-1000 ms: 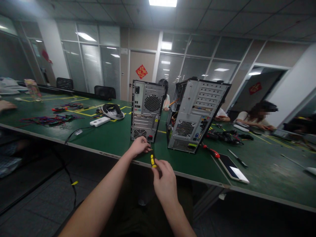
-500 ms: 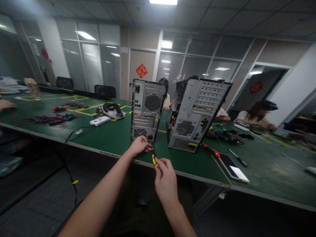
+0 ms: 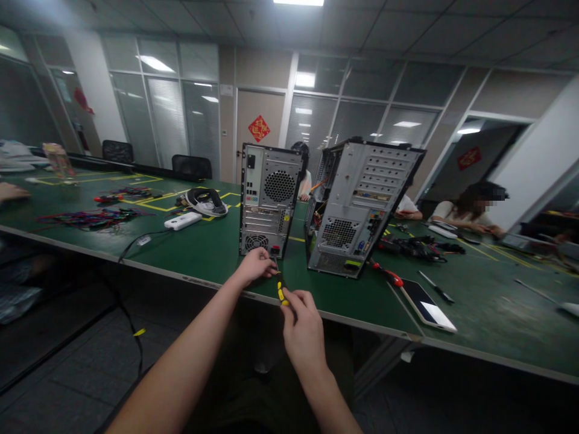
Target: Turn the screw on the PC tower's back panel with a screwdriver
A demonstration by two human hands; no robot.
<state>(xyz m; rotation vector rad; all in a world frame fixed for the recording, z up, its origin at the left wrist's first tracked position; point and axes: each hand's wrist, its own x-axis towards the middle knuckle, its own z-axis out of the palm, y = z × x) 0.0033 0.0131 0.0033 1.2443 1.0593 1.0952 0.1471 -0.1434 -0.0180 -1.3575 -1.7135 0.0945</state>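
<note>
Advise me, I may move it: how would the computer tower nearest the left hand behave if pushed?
The computer tower would probably feel stiff, given its metal-looking back panel. It may be fairly heavy, since a fan and ports show at its back. It could tip if pushed high up, because it stands taller than wide.

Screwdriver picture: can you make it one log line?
right hand: holds yellow-black screwdriver | left hand: at its front end | smaller computer case: upright, back facing camera | phone: on table

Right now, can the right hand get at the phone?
Probably, if freed first: the right hand holds a black-and-yellow screwdriver. The phone lies to its right, with nothing seen covering it.
</note>
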